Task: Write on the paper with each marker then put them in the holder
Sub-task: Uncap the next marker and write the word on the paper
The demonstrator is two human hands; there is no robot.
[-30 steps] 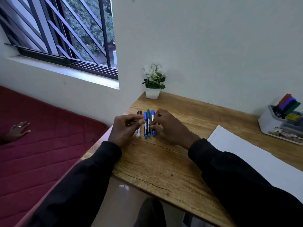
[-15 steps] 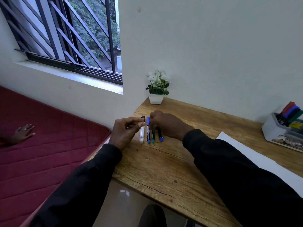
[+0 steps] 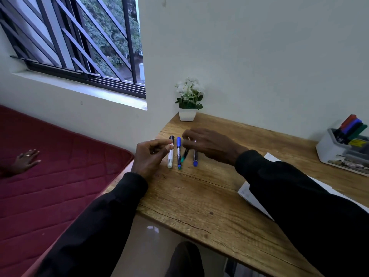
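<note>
Your left grip (image 3: pixel 149 156) pinches the white marker (image 3: pixel 170 157) just below its black cap, the marker lying on the desk (image 3: pixel 199 196); the blue-capped marker (image 3: pixel 178 149) lies just right of it; your right grip (image 3: pixel 211 145) covers the top ends of the tilted green-tipped marker (image 3: pixel 184 155) and the blue-tipped marker (image 3: pixel 195 159); it is blurred, so I cannot tell whether it grasps them; the holder (image 3: pixel 329 151) stands well right of it.

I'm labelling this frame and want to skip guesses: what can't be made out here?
Head view:
Paper: mostly covered by the right sleeve, cut off at the right edge.
Tilted marker and rightmost marker under the right hand: far ends hidden, grip blurred.
Left hand at the white marker: pinch or mere touch, too blurred.
Holder: cut by the right edge; contents too small.
</note>
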